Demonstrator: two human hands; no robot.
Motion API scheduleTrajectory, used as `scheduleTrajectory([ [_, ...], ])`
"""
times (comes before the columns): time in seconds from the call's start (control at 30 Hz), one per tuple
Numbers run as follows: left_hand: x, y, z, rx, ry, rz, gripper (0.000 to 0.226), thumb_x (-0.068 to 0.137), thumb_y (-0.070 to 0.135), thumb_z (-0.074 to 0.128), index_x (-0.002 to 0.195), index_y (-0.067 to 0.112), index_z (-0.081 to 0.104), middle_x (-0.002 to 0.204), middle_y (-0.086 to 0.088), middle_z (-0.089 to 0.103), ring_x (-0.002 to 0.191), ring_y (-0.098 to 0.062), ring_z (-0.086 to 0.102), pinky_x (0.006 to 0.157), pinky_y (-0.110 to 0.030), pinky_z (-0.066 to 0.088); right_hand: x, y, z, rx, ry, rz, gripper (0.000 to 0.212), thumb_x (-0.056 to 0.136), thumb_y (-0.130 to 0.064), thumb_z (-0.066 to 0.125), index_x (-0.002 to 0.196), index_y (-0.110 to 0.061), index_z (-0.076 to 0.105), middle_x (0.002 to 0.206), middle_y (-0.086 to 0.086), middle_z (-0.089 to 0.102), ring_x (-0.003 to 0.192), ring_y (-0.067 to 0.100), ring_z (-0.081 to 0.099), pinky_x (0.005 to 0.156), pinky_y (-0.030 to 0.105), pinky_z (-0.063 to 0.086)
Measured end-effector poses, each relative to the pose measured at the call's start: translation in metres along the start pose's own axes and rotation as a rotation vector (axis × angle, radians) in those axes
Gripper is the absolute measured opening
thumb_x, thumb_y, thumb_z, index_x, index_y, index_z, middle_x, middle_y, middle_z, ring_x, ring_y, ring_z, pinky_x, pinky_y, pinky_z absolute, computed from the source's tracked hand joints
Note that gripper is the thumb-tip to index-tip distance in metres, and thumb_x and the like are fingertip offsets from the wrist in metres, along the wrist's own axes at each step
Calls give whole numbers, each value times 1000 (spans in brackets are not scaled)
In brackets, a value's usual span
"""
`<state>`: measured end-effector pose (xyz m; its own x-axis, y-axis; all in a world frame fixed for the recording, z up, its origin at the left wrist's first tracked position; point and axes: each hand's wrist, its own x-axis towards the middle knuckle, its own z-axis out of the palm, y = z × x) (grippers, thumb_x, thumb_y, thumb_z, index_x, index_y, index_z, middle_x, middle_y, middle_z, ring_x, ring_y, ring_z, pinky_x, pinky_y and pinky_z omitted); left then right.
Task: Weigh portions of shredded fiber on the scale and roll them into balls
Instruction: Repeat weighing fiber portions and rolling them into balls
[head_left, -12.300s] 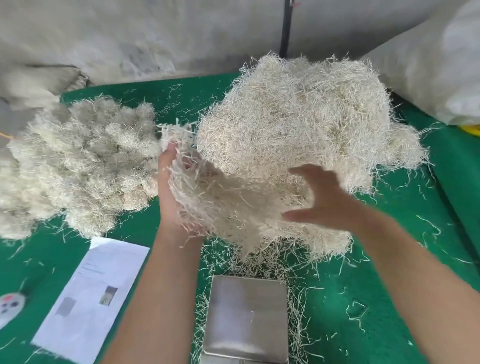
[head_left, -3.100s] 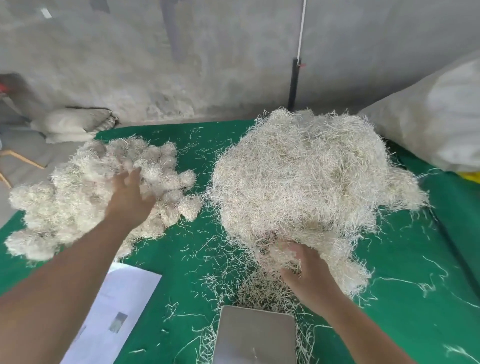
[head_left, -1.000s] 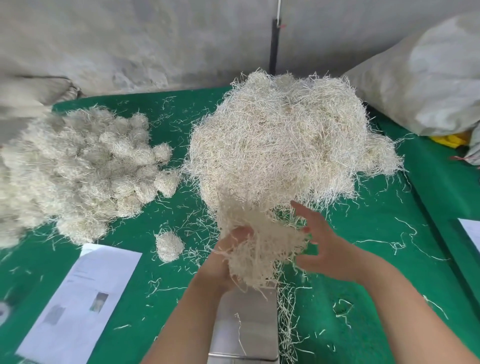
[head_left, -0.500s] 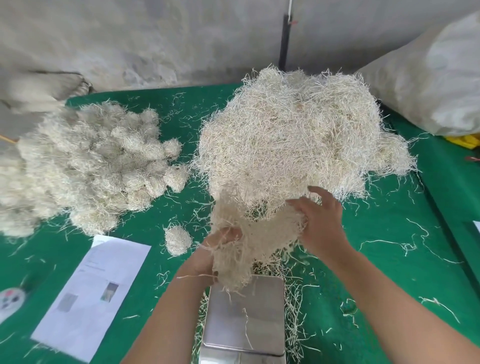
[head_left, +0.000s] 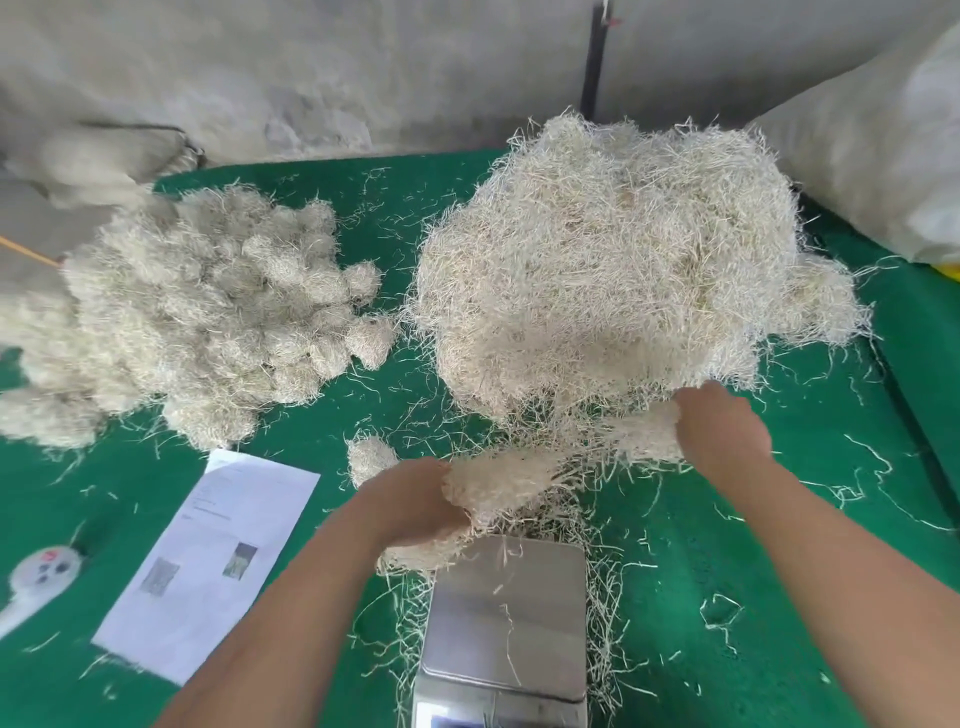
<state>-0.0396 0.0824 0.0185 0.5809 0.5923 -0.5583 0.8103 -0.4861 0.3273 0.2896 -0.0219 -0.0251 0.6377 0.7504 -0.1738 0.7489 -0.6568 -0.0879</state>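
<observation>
While both forearms reach in from the bottom edge over the green table (head_left: 810, 525), the left hand (head_left: 415, 501) grips a tuft of shredded fiber (head_left: 493, 483), its fingers curled round the strands so that some hang below the palm toward the scale's near-left corner. At about two o'clock from it, the right hand (head_left: 719, 426) holds a second clump (head_left: 644, 434), fingers closed into the strands at the near foot of the big loose heap (head_left: 613, 270); thin wisps stretch between the two clumps. That heap fills the table at twelve to one o'clock from the scale (head_left: 506, 618), whose steel platter sits at six o'clock, bare except for a few stray strands, with loose fiber scattered around its sides. Only a sliver of the scale's display shows at the bottom edge, and it cannot be read. At ten o'clock lies the pile of rolled balls (head_left: 208, 317), many packed together, and a single ball (head_left: 370, 460) rests apart on the cloth, just beside the left hand at its eleven o'clock. A printed sheet of paper (head_left: 208, 561) lies at eight o'clock, with a white handheld device (head_left: 44, 574) farther left near the edge. A pale woven sack (head_left: 878, 156) leans at two o'clock behind the heap.
</observation>
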Motion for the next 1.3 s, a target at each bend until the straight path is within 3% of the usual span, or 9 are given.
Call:
scheduleTrajectory([
  [0.23,-8,-58,9,-394,596,-459,17,92,34,72,97,19,66,85,-4,70,78,-26,71,75,-42,63,8,46,47,142,-97,446,25,99,-24,46,107,-5,60,114,20,56,107,39,51,93,49,52],
  [0.33,-9,-62,13,-536,713,-499,28,88,35,75,105,14,67,91,-11,71,83,-32,70,75,-43,62,-2,49,60,326,-250,269,51,102,-34,57,143,-4,51,117,19,62,96,31,63,98,51,54],
  [0.43,-5,-27,19,-868,641,-369,8,96,28,69,95,21,67,73,2,70,61,-17,66,50,-27,51,-17,28,44,411,-492,-31,91,92,-42,76,162,-15,24,149,21,50,111,32,64,104,48,51],
  [0.63,-21,38,51,-1109,354,-51,22,93,16,75,93,34,64,81,17,77,82,-10,75,68,-21,60,-75,-34,-15,805,-41,-307,62,86,-74,57,142,-49,45,132,-27,52,114,-4,58,86,22,52],
  [0.77,-38,52,82,-852,52,237,55,84,20,82,132,25,58,128,1,70,130,-17,60,107,-28,49,-104,-81,-16,1148,-448,-358,42,110,-35,45,151,-30,46,155,-4,50,140,10,50,111,33,48],
  [0.87,-40,57,96,-523,216,166,60,84,19,84,136,22,54,128,14,57,136,-19,45,112,-7,21,-116,-82,-7,1189,-718,-300,49,106,-33,53,152,-19,43,154,4,48,144,22,45,117,35,38],
  [1.03,-49,50,104,-948,244,257,39,87,-4,77,122,10,65,109,1,76,105,-25,72,96,-41,58,-150,-62,16,1384,-978,-249,48,94,-20,70,134,-46,62,130,4,72,124,26,67,99,48,58],
  [1.17,-66,37,106,-1206,216,121,84,70,23,94,138,41,49,133,-7,63,113,-24,70,82,-31,62,-168,-61,27,1578,-918,118,37,103,-9,56,140,-16,57,116,7,75,105,19,73,87,32,58],
  [1.3,-75,20,106,-1346,260,24,68,86,50,77,144,46,43,132,10,62,101,-3,71,65,-10,55,-185,-62,19,1011,-529,139,38,109,-16,46,146,-12,54,137,9,50,121,18,50,117,26,18],
])
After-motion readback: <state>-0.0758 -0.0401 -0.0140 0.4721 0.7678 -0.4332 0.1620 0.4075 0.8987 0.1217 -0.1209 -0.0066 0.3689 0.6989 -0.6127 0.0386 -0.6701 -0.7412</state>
